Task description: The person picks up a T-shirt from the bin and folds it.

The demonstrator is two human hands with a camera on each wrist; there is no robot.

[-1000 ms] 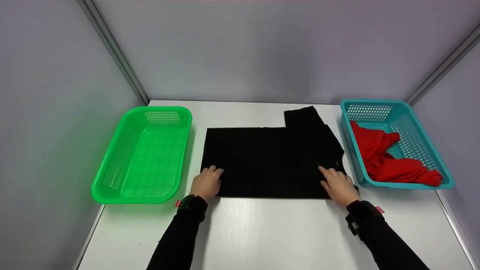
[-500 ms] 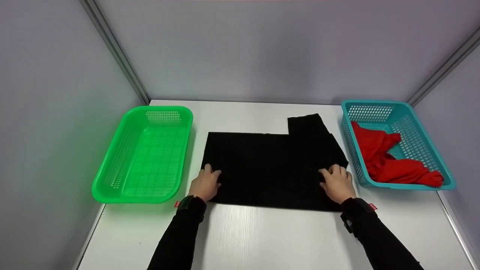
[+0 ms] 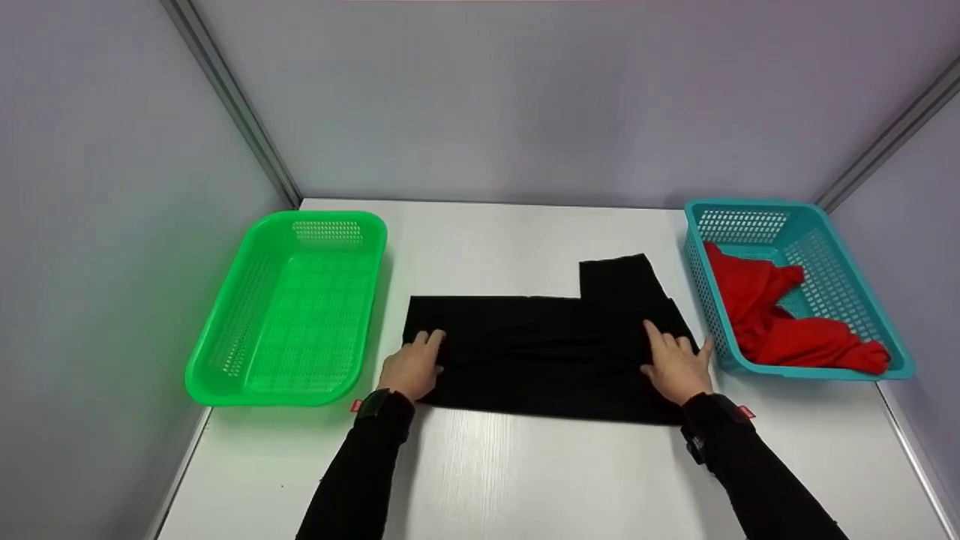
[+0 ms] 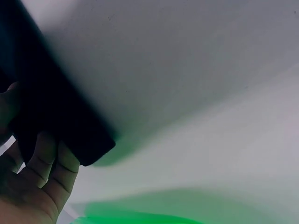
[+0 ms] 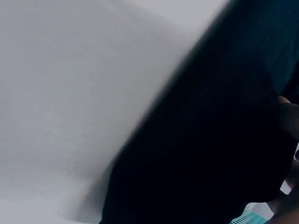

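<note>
A black T-shirt [image 3: 517,356], folded lengthwise, lies on the white table, with its short sleeve [image 3: 619,279] jutting out at the far right. Creases run across its middle. My left hand [image 3: 411,367] rests on the left end, fingers extended over the fabric and thumb apart. Toward the right end, my right hand [image 3: 677,367] touches the shirt with spread fingers, the little finger reaching past its edge. In the left wrist view, fingers [image 4: 60,175] lie against the dark shirt [image 4: 70,112] near its corner. The right wrist view shows the shirt [image 5: 196,140] covering much of the frame.
A green basket [image 3: 360,300] stands to the left with nothing in it. On the right is a blue basket [image 3: 851,262] holding a crumpled red garment [image 3: 802,341]. Grey walls enclose the table [image 3: 487,472] at the back and both sides.
The shirt's far edge and sleeve have come toward me, narrowing and creasing the shirt. Its near edge also shifted toward me earlier. My right fingers bent, then spread out again.
</note>
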